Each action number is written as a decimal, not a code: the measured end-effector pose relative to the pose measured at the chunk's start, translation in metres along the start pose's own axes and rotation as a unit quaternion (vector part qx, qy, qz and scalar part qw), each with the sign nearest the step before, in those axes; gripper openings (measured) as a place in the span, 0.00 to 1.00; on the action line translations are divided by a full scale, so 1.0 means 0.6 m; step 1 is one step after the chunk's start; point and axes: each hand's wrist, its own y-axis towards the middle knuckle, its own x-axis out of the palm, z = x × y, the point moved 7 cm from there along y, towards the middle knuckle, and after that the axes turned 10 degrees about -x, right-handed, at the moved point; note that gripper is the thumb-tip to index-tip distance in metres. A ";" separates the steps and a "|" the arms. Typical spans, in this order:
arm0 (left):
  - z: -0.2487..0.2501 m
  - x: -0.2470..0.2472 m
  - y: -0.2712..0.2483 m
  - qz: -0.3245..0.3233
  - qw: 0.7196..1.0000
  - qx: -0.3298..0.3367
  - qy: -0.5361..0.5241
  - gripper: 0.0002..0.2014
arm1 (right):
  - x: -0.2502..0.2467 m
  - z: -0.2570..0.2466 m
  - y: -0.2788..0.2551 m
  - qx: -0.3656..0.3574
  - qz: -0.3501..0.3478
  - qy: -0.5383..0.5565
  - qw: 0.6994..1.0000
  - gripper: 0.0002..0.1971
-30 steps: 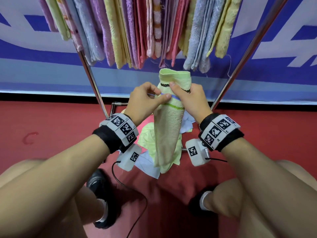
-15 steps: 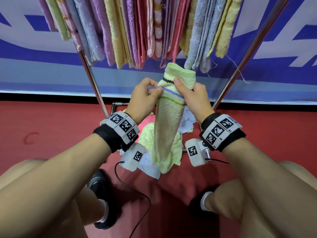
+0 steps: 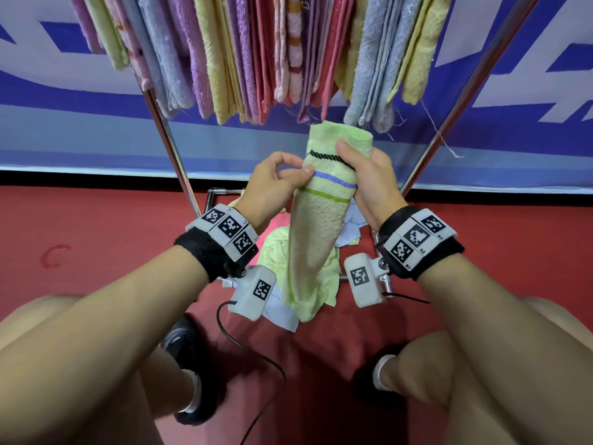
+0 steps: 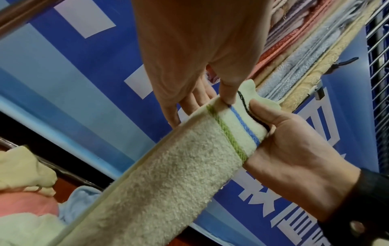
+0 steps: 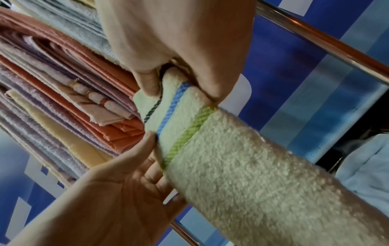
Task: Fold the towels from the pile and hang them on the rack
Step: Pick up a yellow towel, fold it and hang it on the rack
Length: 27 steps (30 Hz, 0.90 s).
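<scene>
**Folded green towel held up below the loaded rack**

Red floor (image 3: 96, 226), blue-and-white banner (image 3: 80, 117) along the wall behind. Chrome rack (image 3: 167, 133): angled legs either side of the hands, its top bar packed with hung towels (image 3: 256, 53) in purple, yellow, pink, grey-blue, directly above both hands.

Pale green towel (image 3: 316, 239) is off the floor, folded into a long narrow strip, hanging down between the two wrists. Black, blue and green stripes cross it near the top end; that end sits just under the hung towels' lower edges, not touching as far as the head view shows.

Right hand (image 3: 369, 184): wrapped round the towel's upper right edge, thumb pressed on the black stripe, fingers behind the cloth. Firm grip.

Left hand (image 3: 272, 184): pinching the left edge at the blue stripe, thumb in front, fingers behind. Left wrist view confirms thumb tip on the fabric (image 4: 229, 94).

Pile (image 3: 276, 252) of loose towels on the floor below the hands, inside the rack base: green, pink, light blue visible. The held towel's bottom end hangs in front of it; contact can't be told.

Black shoes (image 3: 183, 345) on the floor under the forearms.
</scene>
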 end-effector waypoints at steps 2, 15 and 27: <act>-0.003 0.003 -0.002 -0.010 1.000 -0.014 0.007 0.12 | -0.003 0.002 0.002 -0.007 0.001 -0.013 1.000 0.08; -0.011 0.012 -0.003 -0.020 0.999 -0.010 -0.025 0.16 | -0.011 0.005 0.019 0.006 0.026 0.024 0.999 0.09; -0.004 -0.022 0.004 0.057 0.995 0.045 -0.067 0.02 | -0.012 0.007 0.020 0.046 -0.001 -0.032 0.998 0.17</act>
